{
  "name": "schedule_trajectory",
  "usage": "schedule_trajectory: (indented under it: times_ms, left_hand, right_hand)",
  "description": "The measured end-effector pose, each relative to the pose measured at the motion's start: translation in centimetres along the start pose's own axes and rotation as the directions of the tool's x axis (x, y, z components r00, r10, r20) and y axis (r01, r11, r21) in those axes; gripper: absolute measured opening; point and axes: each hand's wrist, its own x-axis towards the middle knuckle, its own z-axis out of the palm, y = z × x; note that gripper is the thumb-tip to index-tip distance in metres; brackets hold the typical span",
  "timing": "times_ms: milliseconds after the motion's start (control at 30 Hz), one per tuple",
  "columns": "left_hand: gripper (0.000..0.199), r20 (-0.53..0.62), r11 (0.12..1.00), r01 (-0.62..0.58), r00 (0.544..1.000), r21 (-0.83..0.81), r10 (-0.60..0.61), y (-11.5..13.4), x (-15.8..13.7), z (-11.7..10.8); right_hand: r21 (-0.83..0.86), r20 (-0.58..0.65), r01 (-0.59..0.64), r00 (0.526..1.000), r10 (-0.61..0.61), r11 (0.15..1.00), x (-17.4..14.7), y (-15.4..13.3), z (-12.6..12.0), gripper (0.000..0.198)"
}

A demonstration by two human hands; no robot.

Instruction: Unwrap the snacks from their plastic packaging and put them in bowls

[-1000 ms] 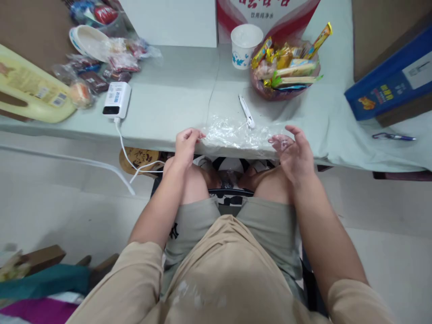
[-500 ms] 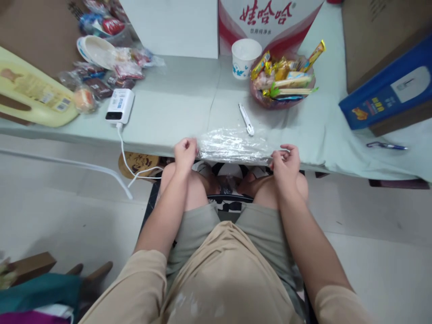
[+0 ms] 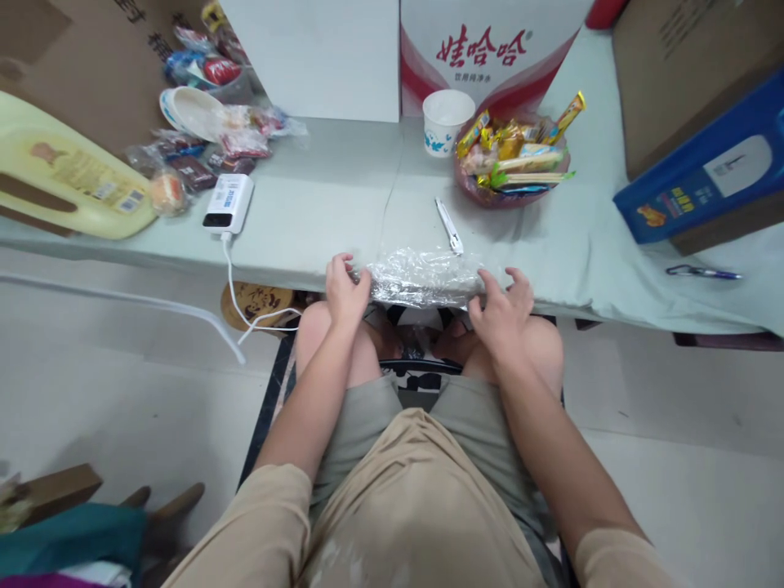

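Observation:
A crumpled sheet of clear plastic film (image 3: 422, 278) lies bunched along the table's front edge, above my knees. At its left end is my left hand (image 3: 347, 292), thumb against the film and the other fingers bent apart from it. My right hand (image 3: 503, 310) is at the film's right end, its fingers spread, thumb and index finger close to the plastic. Neither hand visibly grips it. Just beyond the film lies a white utility knife (image 3: 449, 226), slanting away from me.
Behind the knife are a bowl of wrapped snacks (image 3: 513, 175) and a paper cup (image 3: 446, 122). To the left, a white power bank (image 3: 228, 202) trails a cable over the edge, beside a yellow jug (image 3: 73, 171). A pen (image 3: 704, 273) and blue box (image 3: 710, 163) lie right.
My hands have come closer together and their fingers have opened from a pinch on the film's ends. The film is now shorter and more bunched. The view has shifted slightly.

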Motion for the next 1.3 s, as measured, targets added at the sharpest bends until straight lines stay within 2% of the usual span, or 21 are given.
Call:
schedule_trajectory:
  times_ms: [100, 200, 267, 300, 333, 400, 467, 533, 600, 633, 667, 700, 767, 800, 867, 933, 1000, 1100, 1200, 1267, 1300]
  left_hand:
    - [0.031, 0.013, 0.994, -0.028, 1.0, 0.104, 0.027, 1.1, -0.3, -0.2]
    - [0.041, 0.019, 0.961, -0.197, 0.98, 0.194, 0.197, 2.2, -0.4, -0.3]
    - [0.041, 0.064, 0.94, -0.321, 0.947, 0.118, 0.316, 2.4, 0.4, -0.1]
    - [0.036, 0.078, 0.948, -0.316, 0.947, 0.044, 0.312, 2.3, 1.2, 0.2]
    - [0.028, 0.074, 0.966, -0.254, 0.964, -0.035, 0.256, 2.2, 2.1, 0.5]
    - [0.017, 0.033, 0.981, -0.013, 0.999, -0.192, 0.019, 1.8, 4.4, 0.9]
    - [0.015, -0.031, 0.934, 0.132, 0.988, -0.332, -0.15, 1.5, 6.5, 0.7]
    - [0.018, -0.12, 0.894, 0.114, 0.976, -0.434, -0.183, 1.5, 7.3, -0.5]
    - [0.015, -0.165, 0.877, 0.066, 0.973, -0.477, -0.163, 1.5, 6.1, -2.2]
    - [0.01, -0.127, 0.874, 0.088, 0.978, -0.478, -0.168, 1.5, 4.7, -2.9]
    - [0.01, -0.02, 0.866, 0.167, 0.979, -0.472, -0.201, 1.4, 2.9, -3.5]
    - [0.019, 0.163, 0.848, 0.295, 0.955, -0.439, -0.248, 1.4, 0.9, -3.8]
    - [0.031, 0.52, 0.814, 0.493, 0.803, -0.306, -0.291, 1.5, -2.9, -3.3]
    - [0.03, 0.589, 0.814, 0.517, 0.755, -0.264, -0.288, 1.7, -4.4, -2.6]
    - [0.031, 0.606, 0.757, 0.58, 0.729, -0.301, -0.318, 2.4, -6.2, -0.4]
    - [0.032, 0.626, 0.519, 0.739, 0.658, -0.429, -0.419, 3.3, -6.7, 1.7]
    - [0.029, 0.592, 0.374, 0.702, 0.712, -0.605, -0.379, 4.1, -6.8, 2.9]
    - [0.024, 0.528, 0.291, 0.592, 0.804, -0.752, -0.273, 4.3, -7.1, 1.8]
    - [0.025, 0.582, 0.275, 0.612, 0.79, -0.741, -0.192, 3.9, -7.7, -1.5]
    - [0.027, 0.628, 0.311, 0.631, 0.768, -0.711, -0.122, 3.7, -8.1, -3.8]
    - [0.028, 0.646, 0.339, 0.631, 0.759, -0.698, -0.082, 3.7, -8.2, -4.8]
  right_hand:
    - [-0.077, 0.096, 0.073, 0.993, -0.065, 0.994, 0.2, -0.4, -0.1, 0.051]
    - [-0.097, 0.168, 0.07, 0.984, -0.053, 0.993, 0.3, -0.6, -0.1, 0.054]
    - [-0.108, 0.18, 0.066, 0.983, -0.045, 0.992, 0.2, -0.6, -0.1, 0.054]
    - [-0.111, 0.18, 0.061, 0.983, -0.041, 0.992, 0.2, -0.7, -0.2, 0.054]
    - [-0.111, 0.18, 0.056, 0.983, -0.035, 0.992, 0.2, -0.7, -0.2, 0.053]
    - [-0.105, 0.179, 0.043, 0.983, -0.024, 0.994, 0.3, -0.8, -0.3, 0.052]
    - [-0.098, 0.18, 0.036, 0.983, -0.018, 0.995, 0.3, -0.8, -0.3, 0.05]
    - [-0.093, 0.18, 0.035, 0.984, -0.018, 0.995, 0.3, -0.8, -0.3, 0.049]
    - [-0.084, 0.175, 0.034, 0.984, -0.019, 0.996, 0.4, -0.7, -0.3, 0.049]
    - [-0.079, 0.169, 0.029, 0.986, -0.015, 0.996, 0.5, -0.7, -0.2, 0.048]
    - [-0.074, 0.162, 0.022, 0.987, -0.01, 0.997, 0.5, -0.7, -0.1, 0.047]
    - [-0.068, 0.157, 0.015, 0.988, -0.004, 0.998, 0.5, -0.7, -0.1, 0.047]
    - [-0.065, 0.144, -0.004, 0.99, 0.013, 0.998, 0.3, -1.0, -0.2, 0.046]
    - [-0.07, 0.132, -0.012, 0.991, 0.021, 0.997, 0.1, -1.2, -0.3, 0.045]
    - [-0.096, 0.105, -0.016, 0.994, 0.026, 0.995, -0.7, -1.7, -0.9, 0.041]
    - [-0.131, 0.107, 0.02, 0.994, -0.006, 0.991, -1.9, -2.2, -1.8, 0.037]
    - [-0.136, 0.154, 0.107, 0.984, -0.086, 0.985, -3.2, -2.5, -3.0, 0.033]
    - [-0.089, 0.154, 0.14, 0.98, -0.125, 0.986, -4.6, -2.0, -5.0, 0.034]
    - [0.062, 0.055, -0.033, 0.998, 0.03, 0.998, -4.6, -1.1, -6.5, 0.041]
    - [0.357, 0.139, -0.114, 0.988, 0.068, 0.927, -4.4, -0.9, -6.8, 0.048]
    - [0.535, 0.244, -0.158, 0.969, 0.027, 0.83, -4.5, -1.2, -6.7, 0.052]
